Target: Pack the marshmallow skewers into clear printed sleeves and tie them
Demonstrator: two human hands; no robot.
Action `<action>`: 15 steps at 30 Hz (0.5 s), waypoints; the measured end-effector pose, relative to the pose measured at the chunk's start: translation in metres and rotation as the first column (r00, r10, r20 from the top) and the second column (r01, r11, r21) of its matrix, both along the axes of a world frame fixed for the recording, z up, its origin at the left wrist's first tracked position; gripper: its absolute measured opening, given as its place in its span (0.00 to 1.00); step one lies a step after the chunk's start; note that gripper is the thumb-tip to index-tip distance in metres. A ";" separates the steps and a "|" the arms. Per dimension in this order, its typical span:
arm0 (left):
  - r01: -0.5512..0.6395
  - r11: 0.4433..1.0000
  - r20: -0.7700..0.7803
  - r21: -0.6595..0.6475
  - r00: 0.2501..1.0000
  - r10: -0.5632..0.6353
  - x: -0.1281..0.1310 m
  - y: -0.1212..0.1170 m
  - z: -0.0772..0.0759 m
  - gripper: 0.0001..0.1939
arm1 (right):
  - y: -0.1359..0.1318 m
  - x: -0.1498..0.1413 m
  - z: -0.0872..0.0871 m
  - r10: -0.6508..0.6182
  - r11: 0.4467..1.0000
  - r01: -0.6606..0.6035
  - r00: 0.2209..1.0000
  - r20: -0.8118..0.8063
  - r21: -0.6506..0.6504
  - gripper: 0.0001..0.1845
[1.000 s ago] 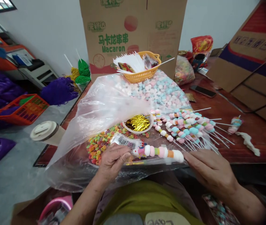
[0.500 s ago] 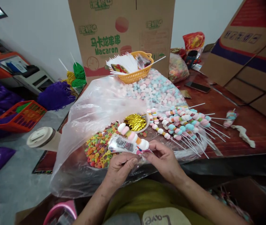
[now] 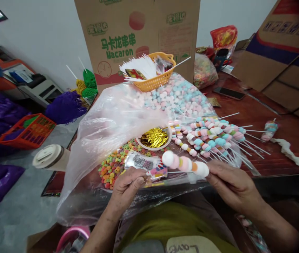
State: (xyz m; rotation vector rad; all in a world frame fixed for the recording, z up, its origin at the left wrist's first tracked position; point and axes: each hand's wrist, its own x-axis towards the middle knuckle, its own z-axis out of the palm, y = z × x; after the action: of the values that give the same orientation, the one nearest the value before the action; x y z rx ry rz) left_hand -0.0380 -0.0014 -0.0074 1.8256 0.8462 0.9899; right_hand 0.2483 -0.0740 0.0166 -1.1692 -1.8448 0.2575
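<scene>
My left hand is closed, thumb against fingers, on the end of a small printed plastic bag. My right hand grips a marshmallow skewer by its right end. White, pink, green and orange pieces run along the skewer, which points left; its white tip sits just above and right of the bag. I cannot tell whether the thin white stick beside the bag belongs to this skewer. Behind my left hand, a stack of printed bags lies on ring-shaped candies.
Finished-looking marshmallow skewers are piled at right. A bowl of gold ties stands in the middle. Farther back are loose marshmallows under plastic and a yellow basket of white sticks. A lidded cup stands at left.
Half a second ago my hands were close together, with the skewer slanting up-left. Now my right hand has moved right with the skewer, which lies nearly level, as a second ago.
</scene>
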 end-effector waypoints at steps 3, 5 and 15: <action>0.026 0.999 -0.003 -0.017 1.000 -0.026 -0.001 0.001 0.003 0.11 | -0.002 0.006 0.001 -0.037 0.994 0.015 0.978 0.207 0.107 0.16; 0.009 0.999 -0.006 -0.048 1.000 -0.009 0.000 0.000 0.002 0.12 | -0.002 0.009 0.000 -0.093 0.985 0.043 0.947 0.308 0.166 0.15; -0.037 0.893 0.077 -0.448 0.994 0.080 0.007 -0.009 0.002 0.16 | -0.010 0.027 0.001 -0.225 0.951 0.094 0.863 0.452 0.294 0.14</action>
State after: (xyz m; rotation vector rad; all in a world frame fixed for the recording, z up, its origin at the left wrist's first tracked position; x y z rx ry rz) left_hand -0.0311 -0.0107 -0.0054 1.3576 0.9830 0.8265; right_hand 0.2751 -0.0843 0.0180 -1.2649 -2.1063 -0.4062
